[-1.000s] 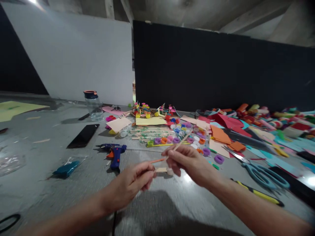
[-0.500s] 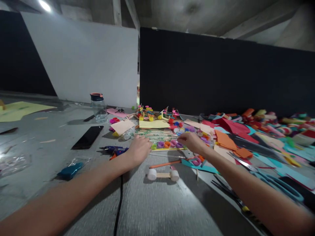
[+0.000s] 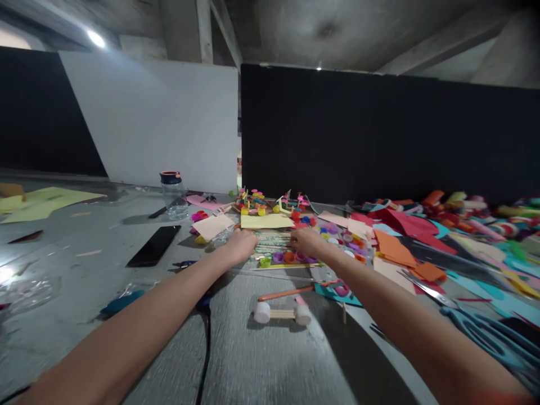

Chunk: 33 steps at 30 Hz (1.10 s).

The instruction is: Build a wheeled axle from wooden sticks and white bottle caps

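My left hand (image 3: 242, 246) lies at the left end of a flat bundle of pale sticks with green marks (image 3: 273, 242), its fingers curled. At the right end of those sticks is my right hand (image 3: 307, 242), fingers bent and pressed together; what its fingertips hold is too small to tell. In front of the sticks runs a row of colored rings (image 3: 289, 257) on a yellow strip. Nearer to me sits a small stick piece with two white round ends (image 3: 282, 314), a brown-orange stick (image 3: 287, 292) just behind it.
Left are a phone (image 3: 154, 246), a bottle (image 3: 174, 197) and a teal packet (image 3: 122, 302). A black cable (image 3: 206, 349) crosses the front. Scissors (image 3: 451, 306) and colored paper (image 3: 394, 247) lie right. Small colorful models (image 3: 253, 201) stand behind the sticks.
My right hand has moved left and my left hand slightly up, both now at the ends of the sticks. The view has tilted up slightly. My left forearm now covers most of the glue gun.
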### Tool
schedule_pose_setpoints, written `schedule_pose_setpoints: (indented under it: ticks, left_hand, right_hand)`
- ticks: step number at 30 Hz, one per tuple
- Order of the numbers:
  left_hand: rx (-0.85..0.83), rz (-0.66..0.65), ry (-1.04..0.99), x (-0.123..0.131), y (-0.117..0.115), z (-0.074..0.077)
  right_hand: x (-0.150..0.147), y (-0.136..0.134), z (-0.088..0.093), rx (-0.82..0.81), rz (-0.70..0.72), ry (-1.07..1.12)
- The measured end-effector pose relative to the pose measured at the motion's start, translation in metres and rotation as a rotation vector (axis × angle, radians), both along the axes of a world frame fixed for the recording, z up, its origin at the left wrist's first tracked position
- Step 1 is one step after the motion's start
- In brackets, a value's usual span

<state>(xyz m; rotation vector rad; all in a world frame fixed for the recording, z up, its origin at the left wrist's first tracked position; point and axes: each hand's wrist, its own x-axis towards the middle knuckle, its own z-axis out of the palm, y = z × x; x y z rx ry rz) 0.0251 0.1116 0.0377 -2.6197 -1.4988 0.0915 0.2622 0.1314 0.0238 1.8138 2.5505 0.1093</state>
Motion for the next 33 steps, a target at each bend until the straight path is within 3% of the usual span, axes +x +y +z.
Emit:
schedule_pose_setpoints:
  ticks: [8, 12, 17, 20, 23, 28, 33]
  left_hand:
    - [0.138, -0.038, -0.18, 0.008, 0.007, -0.001]
    - [0.162, -0.094, -0.336, 0.016, 0.009, 0.006]
    - [0.067, -0.139, -0.55, 0.016, 0.008, 0.027]
    - [-0.002, -0.166, -0.676, 0.011, -0.007, 0.036]
    - [-0.099, -0.196, -0.781, 0.008, -0.028, 0.035]
    - [-0.257, -0.245, -0.901, 0.014, -0.061, 0.028]
    - [-0.286, -0.265, -0.98, 0.011, -0.083, 0.032]
  right_hand:
    - [0.01, 0.004, 0.008, 0.042, 0.022, 0.265]
    - [0.015, -0.005, 0.027, 0.024, 0.114, 0.54]
    - [0.027, -0.026, 0.058, 0.034, 0.189, 0.949]
    - [0.026, -0.042, 0.066, 0.025, 0.223, 1.205]
    - [0.014, -0.058, 0.062, -0.048, 0.272, 1.387]
    - [-0.013, -0.08, 0.054, -0.155, 0.34, 1.539]
    - [-0.021, -0.098, 0.065, -0.132, 0.35, 1.643]
